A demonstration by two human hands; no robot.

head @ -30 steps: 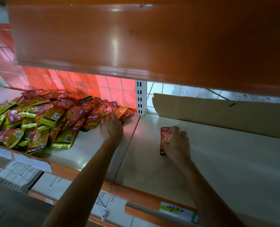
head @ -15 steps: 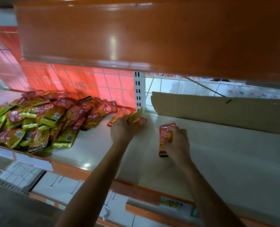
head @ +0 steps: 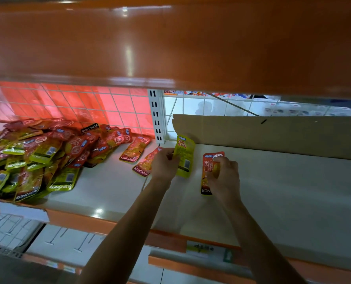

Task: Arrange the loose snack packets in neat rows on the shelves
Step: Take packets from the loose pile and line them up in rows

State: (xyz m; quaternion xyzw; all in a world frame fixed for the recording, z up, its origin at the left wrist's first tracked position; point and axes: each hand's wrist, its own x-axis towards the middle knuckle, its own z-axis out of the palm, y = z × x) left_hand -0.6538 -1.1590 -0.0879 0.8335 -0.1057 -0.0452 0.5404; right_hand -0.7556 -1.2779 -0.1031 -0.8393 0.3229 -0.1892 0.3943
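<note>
A heap of red and green snack packets (head: 37, 156) lies on the left part of the white shelf (head: 283, 193). My left hand (head: 164, 165) holds a green packet (head: 184, 155) raised near the shelf's centre post, and a red packet (head: 147, 165) sticks out beneath the hand. Another red packet (head: 134, 148) lies loose on the shelf between the heap and my left hand. To the right, my right hand (head: 224, 177) grips a red packet (head: 208, 167) that stands on the shelf surface.
An orange shelf (head: 170, 42) hangs low overhead. A cardboard sheet (head: 273, 136) leans against the wire back panel on the right. The white slotted post (head: 157, 115) stands at the back centre. An orange front rail with a price label (head: 203, 248) edges the shelf.
My left hand has carried packets from the heap's edge rightwards toward the right hand. One red packet now lies loose behind it. My right hand has kept its red packet, lifting it slightly.
</note>
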